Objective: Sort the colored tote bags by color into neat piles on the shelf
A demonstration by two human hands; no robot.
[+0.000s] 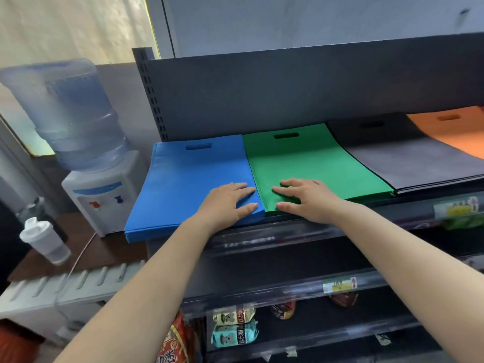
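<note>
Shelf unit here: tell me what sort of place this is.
Probably a small shop. The dark metal shelving has price-tag strips along its edges, and packaged snacks sit on the lower shelves. A water dispenser stands beside it.

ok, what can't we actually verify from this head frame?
- Orange pile: cut off by the right edge, extent unknown.
- Bag count per pile: edges too thin to count, head view.
- Price labels on the shelf rail: blurred, unreadable.
- Blue pile and green pile front corners: covered by left hand and right hand.
</note>
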